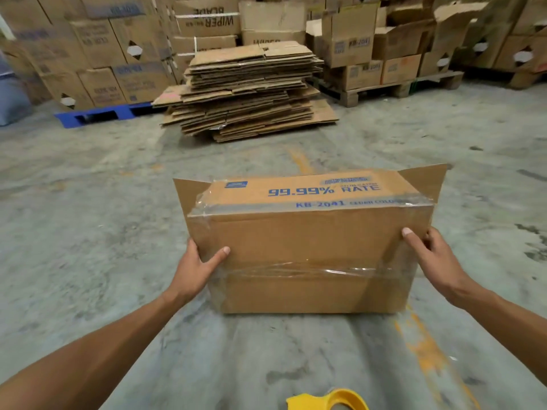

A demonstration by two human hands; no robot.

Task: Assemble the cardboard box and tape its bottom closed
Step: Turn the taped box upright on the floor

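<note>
I judge taping done: both hands, left hand (199, 267) and right hand (429, 252), grip the box (305, 244) (tape (302, 269) across its seam).

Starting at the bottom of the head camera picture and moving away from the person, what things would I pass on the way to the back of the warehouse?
Yellow tape dispenser → taped cardboard box, gripped by the left hand and right hand → pile of flattened cardboard → stacked cartons at the back.
</note>
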